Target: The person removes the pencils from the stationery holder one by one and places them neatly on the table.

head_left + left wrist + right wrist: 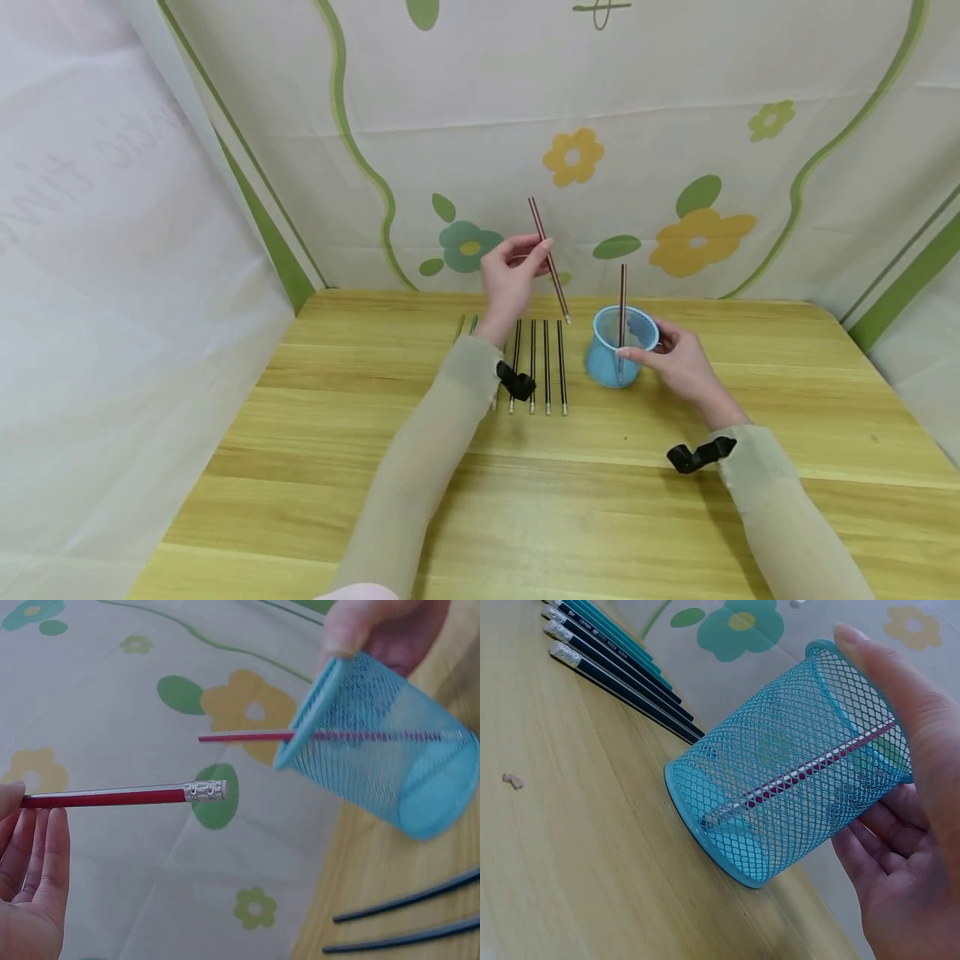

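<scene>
My left hand (512,279) pinches a dark red pencil (553,271) in the air, eraser end slanting down toward the cup. In the left wrist view its silver ferrule and white eraser (206,791) point at the cup's mouth, apart from it. My right hand (678,362) grips a blue mesh pen cup (609,367) by its rim, thumb on the near side and fingers behind. Inside the cup leans another red pencil (810,772), eraser down near the base, its upper end sticking out past the rim.
Several black pencils (547,367) lie side by side left of the cup, erasers toward me. Green pencils (622,637) lie beyond them, partly hidden by my left arm. A small crumb (513,781) is on the wooden table (570,508). A flower-printed cloth (465,150) hangs behind.
</scene>
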{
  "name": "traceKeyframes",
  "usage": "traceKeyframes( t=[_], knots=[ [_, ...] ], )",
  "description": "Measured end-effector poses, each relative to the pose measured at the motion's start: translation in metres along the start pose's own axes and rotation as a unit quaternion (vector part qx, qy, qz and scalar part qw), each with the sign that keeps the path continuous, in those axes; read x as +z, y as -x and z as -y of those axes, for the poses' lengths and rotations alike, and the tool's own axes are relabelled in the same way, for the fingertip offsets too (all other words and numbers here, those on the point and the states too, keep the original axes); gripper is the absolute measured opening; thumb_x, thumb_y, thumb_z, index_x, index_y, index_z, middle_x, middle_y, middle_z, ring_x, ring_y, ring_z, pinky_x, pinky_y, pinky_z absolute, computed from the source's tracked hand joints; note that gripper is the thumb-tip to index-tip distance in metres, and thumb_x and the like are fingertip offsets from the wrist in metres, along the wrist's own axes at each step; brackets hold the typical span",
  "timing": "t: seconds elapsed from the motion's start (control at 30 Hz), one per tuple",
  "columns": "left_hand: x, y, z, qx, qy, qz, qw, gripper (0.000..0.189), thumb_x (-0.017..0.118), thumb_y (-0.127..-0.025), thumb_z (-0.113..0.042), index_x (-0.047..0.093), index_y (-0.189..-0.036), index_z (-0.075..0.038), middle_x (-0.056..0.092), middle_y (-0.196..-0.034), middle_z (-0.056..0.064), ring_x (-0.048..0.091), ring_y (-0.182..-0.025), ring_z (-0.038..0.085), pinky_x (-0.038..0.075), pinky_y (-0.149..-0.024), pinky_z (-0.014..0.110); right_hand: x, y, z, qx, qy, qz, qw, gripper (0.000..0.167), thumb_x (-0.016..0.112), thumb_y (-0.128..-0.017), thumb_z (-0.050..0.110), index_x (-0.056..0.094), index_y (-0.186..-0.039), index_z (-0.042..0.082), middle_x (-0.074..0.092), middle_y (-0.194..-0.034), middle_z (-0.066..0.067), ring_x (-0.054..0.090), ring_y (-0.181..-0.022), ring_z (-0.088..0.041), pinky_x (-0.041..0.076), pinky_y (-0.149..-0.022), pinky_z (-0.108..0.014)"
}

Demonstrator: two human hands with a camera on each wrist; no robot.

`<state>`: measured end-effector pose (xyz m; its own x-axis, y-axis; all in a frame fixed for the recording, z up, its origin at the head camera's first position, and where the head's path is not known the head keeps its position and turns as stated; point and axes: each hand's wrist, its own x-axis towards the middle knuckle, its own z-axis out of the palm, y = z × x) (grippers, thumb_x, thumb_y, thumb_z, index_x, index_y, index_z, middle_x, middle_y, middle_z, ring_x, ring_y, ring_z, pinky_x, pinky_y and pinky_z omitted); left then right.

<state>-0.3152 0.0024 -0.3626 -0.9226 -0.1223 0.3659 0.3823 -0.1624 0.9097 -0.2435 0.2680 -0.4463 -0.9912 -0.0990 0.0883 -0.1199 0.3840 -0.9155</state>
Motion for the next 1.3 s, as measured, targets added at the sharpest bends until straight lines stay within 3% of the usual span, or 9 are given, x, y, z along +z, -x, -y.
traceKeyframes(
  t=[0.23, 0.5, 0.67, 0.83, 1.0, 1.3],
  knots=[
    [-0.035, 0.003, 0.005, 0.0, -0.052, 0.014, 0.9986, 0.019, 0.08, -0.091, -0.02, 0.076, -0.104, -0.007, 0.073, -0.094, 0.006, 0.071, -0.078, 0.023, 0.063, -0.075, 0.038, 0.001, 0.0, -0.002, -0.004, -0.004, 0.004, 1.0, 0.074, 0.08, -0.092, 0.026, 0.043, -0.15, -0.003, 0.055, -0.138, -0.025, 0.054, -0.121, -0.035, 0.049, -0.086, -0.009],
    [-0.075, 0.002, 0.002, 0.022, -0.089, 0.025, 0.9955, 0.02, 0.08, -0.092, -0.017, 0.076, -0.104, -0.002, 0.073, -0.094, 0.009, 0.07, -0.076, 0.024, 0.063, -0.072, 0.037, 0.002, -0.003, -0.004, 0.009, -0.002, 0.002, 1.0, 0.076, 0.08, -0.092, 0.029, 0.043, -0.151, 0.0, 0.054, -0.14, -0.023, 0.053, -0.124, -0.035, 0.048, -0.087, -0.009],
    [-0.098, -0.002, 0.001, 0.017, -0.101, 0.021, 0.9945, 0.019, 0.079, -0.092, -0.016, 0.076, -0.104, -0.001, 0.073, -0.094, 0.011, 0.07, -0.077, 0.023, 0.063, -0.072, 0.034, 0.001, -0.004, -0.004, 0.004, -0.001, 0.004, 1.0, 0.077, 0.08, -0.092, 0.028, 0.042, -0.152, -0.001, 0.053, -0.141, -0.024, 0.052, -0.124, -0.036, 0.048, -0.087, -0.008],
    [-0.121, -0.005, 0.004, 0.014, -0.125, 0.007, 0.992, 0.021, 0.08, -0.092, -0.019, 0.076, -0.104, -0.002, 0.073, -0.095, 0.011, 0.07, -0.077, 0.023, 0.063, -0.075, 0.041, 0.002, -0.003, -0.003, 0.001, -0.001, 0.006, 1.0, 0.076, 0.079, -0.093, 0.029, 0.042, -0.152, -0.001, 0.053, -0.14, -0.024, 0.052, -0.124, -0.037, 0.048, -0.087, -0.008],
    [-0.139, -0.006, 0.004, 0.006, -0.127, -0.006, 0.9918, 0.022, 0.081, -0.091, -0.016, 0.075, -0.103, 0.001, 0.073, -0.094, 0.013, 0.07, -0.075, 0.022, 0.061, -0.078, 0.05, 0.003, -0.002, 0.001, 0.006, -0.001, 0.002, 1.0, 0.076, 0.08, -0.091, 0.031, 0.045, -0.15, 0.0, 0.054, -0.14, -0.023, 0.053, -0.124, -0.036, 0.048, -0.088, -0.009],
    [-0.165, -0.005, 0.004, -0.021, -0.113, -0.014, 0.9933, 0.02, 0.08, -0.089, -0.005, 0.071, -0.105, 0.002, 0.072, -0.097, 0.016, 0.072, -0.076, 0.023, 0.063, -0.075, 0.043, 0.002, -0.002, 0.001, 0.005, 0.002, 0.007, 1.0, 0.078, 0.079, -0.092, 0.029, 0.041, -0.152, -0.003, 0.053, -0.14, -0.025, 0.053, -0.123, -0.037, 0.048, -0.086, -0.008]
  ],
)
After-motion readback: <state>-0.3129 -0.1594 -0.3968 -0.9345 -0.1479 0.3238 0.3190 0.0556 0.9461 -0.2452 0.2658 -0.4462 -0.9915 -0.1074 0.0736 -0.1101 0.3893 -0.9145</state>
